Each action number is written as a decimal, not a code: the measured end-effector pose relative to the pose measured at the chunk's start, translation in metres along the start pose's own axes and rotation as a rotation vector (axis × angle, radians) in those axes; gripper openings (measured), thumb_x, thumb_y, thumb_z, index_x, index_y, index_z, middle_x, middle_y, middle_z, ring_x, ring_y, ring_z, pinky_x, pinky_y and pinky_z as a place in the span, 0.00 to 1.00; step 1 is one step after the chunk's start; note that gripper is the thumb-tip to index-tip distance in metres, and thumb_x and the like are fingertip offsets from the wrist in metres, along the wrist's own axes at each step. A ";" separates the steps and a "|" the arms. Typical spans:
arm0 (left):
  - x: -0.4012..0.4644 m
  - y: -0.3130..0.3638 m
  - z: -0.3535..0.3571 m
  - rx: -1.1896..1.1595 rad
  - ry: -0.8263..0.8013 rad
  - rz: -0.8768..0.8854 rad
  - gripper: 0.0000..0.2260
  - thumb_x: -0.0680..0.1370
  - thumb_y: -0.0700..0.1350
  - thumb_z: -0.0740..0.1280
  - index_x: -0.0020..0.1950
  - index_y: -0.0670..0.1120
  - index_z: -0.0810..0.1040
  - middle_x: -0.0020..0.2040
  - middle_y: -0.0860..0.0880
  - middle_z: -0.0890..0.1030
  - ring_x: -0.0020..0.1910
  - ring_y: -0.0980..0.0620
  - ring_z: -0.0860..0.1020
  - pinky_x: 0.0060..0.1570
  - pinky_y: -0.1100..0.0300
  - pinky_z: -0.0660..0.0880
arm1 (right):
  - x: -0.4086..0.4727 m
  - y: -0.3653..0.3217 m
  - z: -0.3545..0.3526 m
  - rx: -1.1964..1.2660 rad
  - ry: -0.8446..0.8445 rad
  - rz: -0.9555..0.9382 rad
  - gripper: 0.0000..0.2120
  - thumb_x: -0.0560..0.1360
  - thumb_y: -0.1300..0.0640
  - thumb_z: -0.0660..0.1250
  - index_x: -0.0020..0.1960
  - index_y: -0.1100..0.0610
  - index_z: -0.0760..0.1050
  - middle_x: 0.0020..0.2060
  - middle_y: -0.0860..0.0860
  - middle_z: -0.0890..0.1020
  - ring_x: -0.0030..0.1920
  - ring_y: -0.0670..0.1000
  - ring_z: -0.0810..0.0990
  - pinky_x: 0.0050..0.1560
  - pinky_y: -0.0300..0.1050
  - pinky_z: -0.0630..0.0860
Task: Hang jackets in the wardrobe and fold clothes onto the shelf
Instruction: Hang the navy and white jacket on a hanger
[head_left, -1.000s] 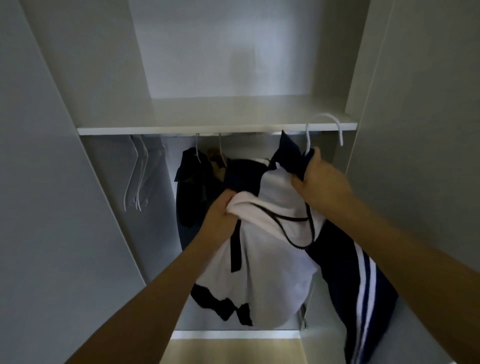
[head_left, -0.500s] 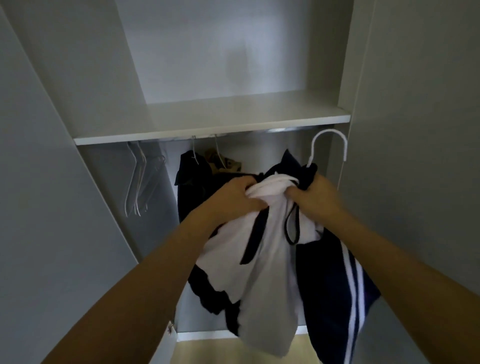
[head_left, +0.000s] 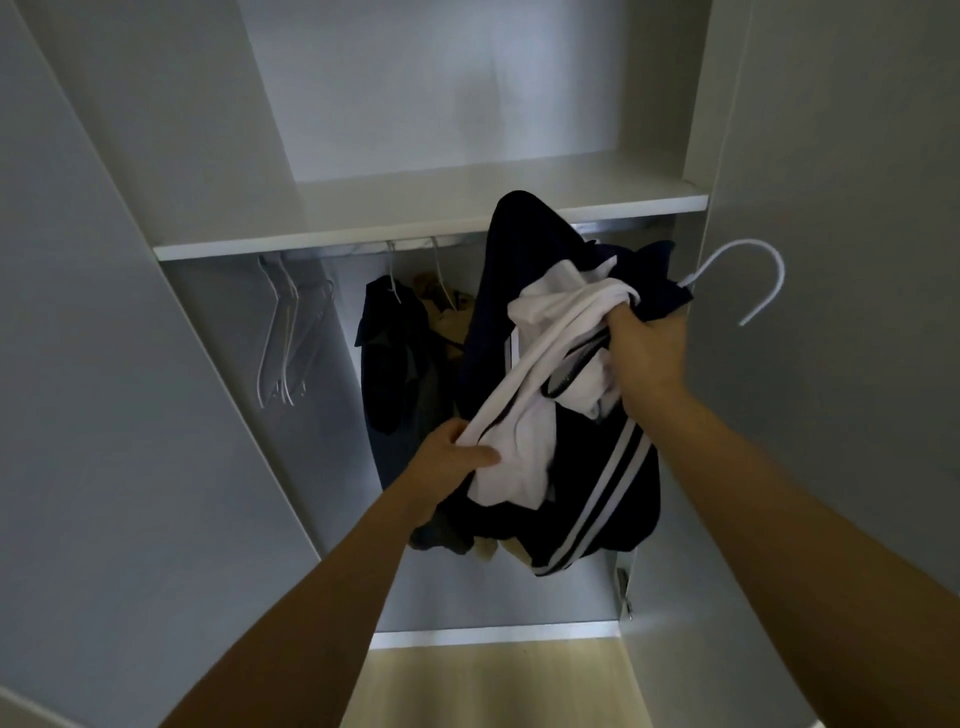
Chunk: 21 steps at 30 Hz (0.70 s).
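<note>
A navy and white jacket (head_left: 587, 467) with white sleeve stripes hangs bunched in front of the open wardrobe. My right hand (head_left: 649, 358) grips its collar together with a white hanger (head_left: 748, 275), whose hook sticks out to the right. Lower down, my left hand (head_left: 457, 460) grips a fold of the white fabric. Above the jacket runs the white shelf (head_left: 363, 228), with the rail just under it.
Two garments, one dark (head_left: 395, 358) and one tan (head_left: 447, 317), hang on the rail behind. Several empty white hangers (head_left: 283, 332) hang at the left. Wardrobe doors stand open at both sides (head_left: 104, 415) (head_left: 831, 364). Light wooden floor (head_left: 493, 686) lies below.
My left hand slid down the white fabric from the collar to a lower fold. My right hand moved right and up with the collar and hanger, so the jacket lifted.
</note>
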<state>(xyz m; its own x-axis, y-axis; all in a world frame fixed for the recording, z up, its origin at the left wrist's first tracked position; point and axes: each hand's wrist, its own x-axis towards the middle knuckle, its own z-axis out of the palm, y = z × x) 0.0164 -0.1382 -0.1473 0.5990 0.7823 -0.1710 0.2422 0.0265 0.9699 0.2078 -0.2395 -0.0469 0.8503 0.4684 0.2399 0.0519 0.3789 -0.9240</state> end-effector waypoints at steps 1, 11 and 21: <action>-0.001 -0.006 -0.003 -0.044 0.053 -0.020 0.20 0.71 0.42 0.75 0.60 0.48 0.74 0.58 0.47 0.79 0.56 0.48 0.78 0.56 0.53 0.77 | -0.002 -0.003 0.002 0.002 0.000 -0.008 0.11 0.73 0.52 0.69 0.45 0.37 0.70 0.33 0.28 0.79 0.37 0.29 0.78 0.32 0.24 0.72; -0.009 -0.031 -0.005 -0.807 0.158 -0.283 0.13 0.76 0.44 0.64 0.58 0.41 0.80 0.52 0.41 0.84 0.52 0.40 0.81 0.44 0.50 0.80 | -0.007 -0.018 0.013 -0.004 0.048 -0.021 0.11 0.72 0.52 0.69 0.42 0.37 0.69 0.32 0.27 0.78 0.35 0.26 0.75 0.31 0.24 0.71; -0.009 -0.027 -0.012 -0.841 0.300 -0.246 0.11 0.74 0.34 0.61 0.53 0.38 0.79 0.48 0.40 0.82 0.49 0.40 0.80 0.48 0.48 0.79 | -0.020 -0.010 0.016 -0.025 0.123 0.000 0.12 0.73 0.52 0.68 0.44 0.35 0.68 0.39 0.32 0.78 0.40 0.31 0.77 0.38 0.28 0.70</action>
<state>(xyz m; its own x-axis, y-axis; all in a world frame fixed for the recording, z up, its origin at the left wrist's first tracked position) -0.0044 -0.1385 -0.1704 0.3532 0.8200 -0.4504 -0.3677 0.5643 0.7391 0.1816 -0.2397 -0.0376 0.9083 0.3661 0.2024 0.0632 0.3583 -0.9315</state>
